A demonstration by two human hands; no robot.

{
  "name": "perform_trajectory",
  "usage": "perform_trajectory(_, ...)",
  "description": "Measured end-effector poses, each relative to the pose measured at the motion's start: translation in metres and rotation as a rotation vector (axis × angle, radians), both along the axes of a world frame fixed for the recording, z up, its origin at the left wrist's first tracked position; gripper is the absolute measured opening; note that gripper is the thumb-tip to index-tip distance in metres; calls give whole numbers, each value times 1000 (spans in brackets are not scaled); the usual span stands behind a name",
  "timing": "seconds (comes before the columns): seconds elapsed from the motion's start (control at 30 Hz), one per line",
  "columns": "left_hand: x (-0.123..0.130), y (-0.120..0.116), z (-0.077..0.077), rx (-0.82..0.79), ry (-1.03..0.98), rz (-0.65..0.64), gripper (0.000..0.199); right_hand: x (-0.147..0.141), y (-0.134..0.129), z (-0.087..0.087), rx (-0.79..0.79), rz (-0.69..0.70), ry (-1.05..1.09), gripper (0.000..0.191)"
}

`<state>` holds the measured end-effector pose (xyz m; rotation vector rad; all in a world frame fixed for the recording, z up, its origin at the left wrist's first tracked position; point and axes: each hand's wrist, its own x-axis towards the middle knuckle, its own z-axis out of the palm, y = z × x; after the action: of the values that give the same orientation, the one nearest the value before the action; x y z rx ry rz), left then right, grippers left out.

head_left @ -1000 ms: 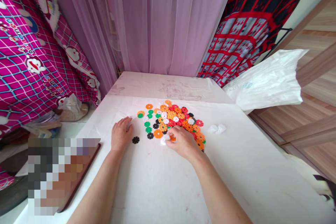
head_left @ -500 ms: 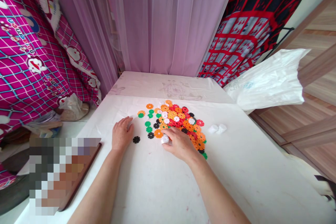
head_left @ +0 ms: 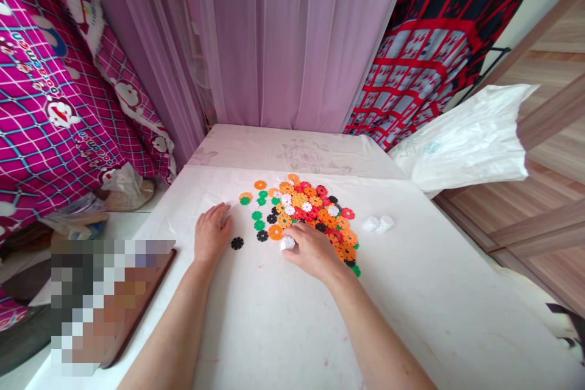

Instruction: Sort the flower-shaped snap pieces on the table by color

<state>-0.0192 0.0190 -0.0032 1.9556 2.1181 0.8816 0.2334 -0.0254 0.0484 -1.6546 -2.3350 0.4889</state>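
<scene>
Orange, red, black, green and white mingled in the pile of notched discs (head_left: pixel 315 201) in the head view. At its near-left edge, the right hand (head_left: pixel 313 251) gripped a white piece (head_left: pixel 287 244) between thumb and fingers, probably low so the table (head_left: pixel 274 329) could help support it. Left of the pile, the left hand (head_left: pixel 212 231) rested loosely open, perhaps for balance; whether its palm covered anything could not be told. Two white lumps (head_left: pixel 378 224) sat right of the pile, seemingly set apart to avoid mixing.
</scene>
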Motion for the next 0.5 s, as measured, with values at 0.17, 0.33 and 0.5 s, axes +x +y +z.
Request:
perform_trajectory(0.17,0,0,-1,5,-2,2,37,16,16,0,93,-91,11,20)
perform_trajectory(0.33,0,0,-2,9,9,7,37,34,52,-5,192,-353,-179,26)
perform_trajectory(0.5,0,0,0,0,17,6,38,34,69,-6,145,-343,-273,28)
